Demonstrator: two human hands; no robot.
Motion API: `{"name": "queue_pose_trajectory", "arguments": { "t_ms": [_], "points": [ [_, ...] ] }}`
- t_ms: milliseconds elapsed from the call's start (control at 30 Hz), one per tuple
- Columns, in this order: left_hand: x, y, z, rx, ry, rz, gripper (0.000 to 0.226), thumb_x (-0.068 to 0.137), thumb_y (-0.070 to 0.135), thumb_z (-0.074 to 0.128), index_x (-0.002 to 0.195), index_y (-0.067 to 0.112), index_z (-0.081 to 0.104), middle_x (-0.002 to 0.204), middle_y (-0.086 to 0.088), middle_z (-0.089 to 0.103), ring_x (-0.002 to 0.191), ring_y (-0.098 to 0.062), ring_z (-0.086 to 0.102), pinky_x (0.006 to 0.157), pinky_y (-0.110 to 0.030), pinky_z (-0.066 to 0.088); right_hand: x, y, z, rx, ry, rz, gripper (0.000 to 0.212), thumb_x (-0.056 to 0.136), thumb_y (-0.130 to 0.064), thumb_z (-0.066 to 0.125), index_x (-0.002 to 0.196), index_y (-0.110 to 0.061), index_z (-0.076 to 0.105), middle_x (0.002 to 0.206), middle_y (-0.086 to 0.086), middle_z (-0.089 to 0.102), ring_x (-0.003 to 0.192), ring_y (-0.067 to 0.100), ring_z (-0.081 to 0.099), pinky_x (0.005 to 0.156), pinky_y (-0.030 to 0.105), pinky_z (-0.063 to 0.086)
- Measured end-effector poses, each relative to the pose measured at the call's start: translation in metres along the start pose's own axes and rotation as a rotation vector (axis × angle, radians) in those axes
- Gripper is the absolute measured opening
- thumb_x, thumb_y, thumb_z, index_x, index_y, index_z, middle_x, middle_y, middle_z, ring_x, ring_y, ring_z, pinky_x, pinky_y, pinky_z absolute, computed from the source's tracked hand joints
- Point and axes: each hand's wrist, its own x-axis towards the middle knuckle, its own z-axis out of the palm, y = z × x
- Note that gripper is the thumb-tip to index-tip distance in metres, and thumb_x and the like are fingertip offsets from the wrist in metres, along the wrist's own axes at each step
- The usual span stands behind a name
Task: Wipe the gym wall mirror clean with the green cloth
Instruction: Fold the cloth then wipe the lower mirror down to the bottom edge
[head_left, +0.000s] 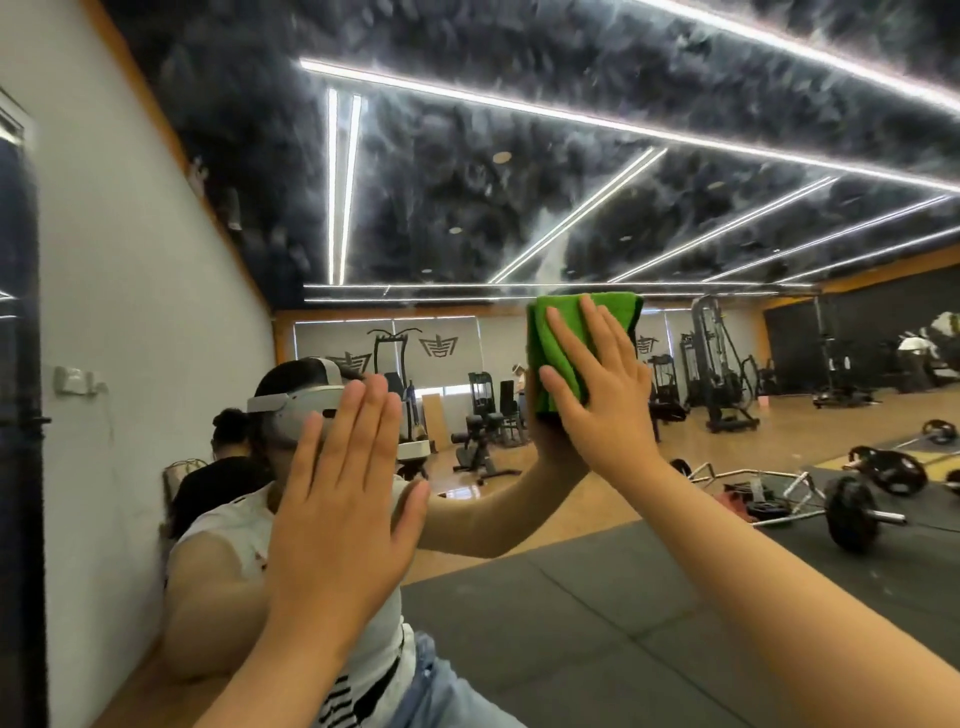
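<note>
The wall mirror (519, 156) fills almost the whole head view and shows smeary streaks over the reflected dark ceiling. A folded green cloth (566, 332) lies flat on the glass near the middle. My right hand (597, 384) presses it there with straight, spread fingers. My left hand (343, 488) is flat against the glass lower left, fingers straight and together, holding nothing. My own reflection sits behind both hands.
A dark mirror edge (21, 415) runs down the far left. The reflection shows a white wall (130, 312), another person (223, 467) seated behind me, gym machines (717, 364), a loaded barbell (852, 514) and black floor mats (597, 613).
</note>
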Motion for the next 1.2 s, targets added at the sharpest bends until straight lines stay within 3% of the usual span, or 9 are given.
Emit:
{"name": "queue_pose_trajectory", "arguments": {
  "t_ms": [133, 300, 567, 700, 833, 967, 1067, 1133, 1200],
  "points": [
    [0.002, 0.001, 0.001, 0.001, 0.011, -0.004, 0.077, 0.097, 0.047, 0.033, 0.158, 0.002, 0.02, 0.167, -0.014, 0.014, 0.155, -0.026, 0.009, 0.126, -0.043, 0.005, 0.012, 0.005, -0.006, -0.071, 0.003, 0.087, 0.077, 0.092, -0.065, 0.029, 0.158, -0.03, 0.015, 0.167, -0.005, 0.008, 0.153, 0.012, 0.002, 0.12, 0.034, 0.002],
    [0.002, 0.0, 0.002, -0.026, 0.004, -0.008, 0.076, 0.098, 0.048, 0.03, 0.158, 0.003, 0.021, 0.167, -0.014, 0.013, 0.155, -0.026, 0.011, 0.126, -0.044, 0.006, 0.002, -0.024, 0.015, 0.0, 0.058, 0.177, 0.056, 0.098, -0.049, 0.02, 0.153, -0.042, 0.01, 0.165, -0.013, 0.0, 0.151, 0.003, -0.013, 0.124, 0.036, -0.007],
    [0.002, 0.001, -0.004, -0.012, -0.023, 0.006, 0.076, 0.1, 0.048, 0.025, 0.158, 0.001, 0.018, 0.167, -0.016, 0.011, 0.155, -0.027, 0.01, 0.126, -0.046, 0.008, -0.123, -0.019, 0.014, -0.155, -0.199, -0.496, 0.059, 0.099, -0.031, 0.041, 0.156, -0.031, 0.027, 0.165, -0.001, 0.021, 0.153, 0.022, 0.016, 0.123, 0.042, 0.013],
    [0.002, 0.0, -0.002, -0.012, 0.003, 0.016, 0.077, 0.099, 0.048, 0.026, 0.158, 0.001, 0.016, 0.168, -0.016, 0.008, 0.155, -0.027, 0.008, 0.126, -0.046, 0.004, -0.098, 0.003, 0.011, -0.027, -0.031, -0.157, 0.058, 0.101, -0.031, 0.037, 0.156, -0.041, 0.022, 0.165, -0.017, 0.014, 0.153, 0.01, 0.012, 0.123, 0.045, 0.014],
    [0.0, -0.001, 0.004, -0.05, 0.032, 0.017, 0.077, 0.099, 0.048, 0.028, 0.158, 0.001, 0.018, 0.167, -0.016, 0.011, 0.155, -0.028, 0.011, 0.126, -0.047, 0.008, -0.059, -0.033, 0.033, 0.103, 0.222, 0.265, 0.053, 0.1, -0.04, 0.029, 0.152, -0.034, 0.029, 0.165, -0.01, 0.018, 0.153, 0.004, 0.005, 0.124, 0.047, 0.008],
    [0.0, 0.0, 0.002, -0.03, 0.011, 0.014, 0.077, 0.099, 0.048, 0.027, 0.159, 0.001, 0.016, 0.167, -0.016, 0.01, 0.155, -0.027, 0.01, 0.125, -0.048, 0.01, -0.097, -0.065, 0.041, -0.002, -0.018, -0.193, 0.051, 0.103, -0.037, 0.033, 0.154, -0.031, 0.029, 0.165, -0.003, 0.021, 0.154, 0.017, 0.011, 0.125, 0.04, 0.004],
    [0.001, 0.0, 0.0, -0.009, -0.007, 0.006, 0.077, 0.099, 0.048, 0.029, 0.159, 0.002, 0.014, 0.168, -0.015, 0.007, 0.156, -0.027, 0.008, 0.125, -0.046, 0.007, -0.115, -0.016, 0.017, -0.13, -0.137, -0.445, 0.053, 0.103, -0.033, 0.036, 0.155, -0.031, 0.029, 0.165, -0.006, 0.021, 0.153, 0.018, 0.017, 0.124, 0.041, 0.011],
    [0.0, -0.001, 0.001, 0.002, -0.008, 0.005, 0.079, 0.099, 0.049, 0.031, 0.159, 0.002, 0.014, 0.168, -0.015, 0.007, 0.156, -0.026, 0.007, 0.126, -0.045, 0.006, -0.105, 0.023, 0.001, -0.103, -0.104, -0.275, 0.057, 0.101, -0.032, 0.036, 0.156, -0.038, 0.023, 0.165, -0.015, 0.014, 0.153, 0.012, 0.013, 0.124, 0.043, 0.012],
    [-0.001, -0.001, 0.002, -0.005, 0.007, 0.007, 0.079, 0.099, 0.05, 0.031, 0.159, 0.003, 0.014, 0.168, -0.014, 0.007, 0.156, -0.026, 0.008, 0.126, -0.044, 0.005, -0.072, 0.042, -0.007, 0.011, 0.031, 0.104, 0.055, 0.101, -0.037, 0.032, 0.154, -0.042, 0.021, 0.164, -0.02, 0.01, 0.153, 0.006, 0.008, 0.124, 0.049, 0.012]
  ]
}}
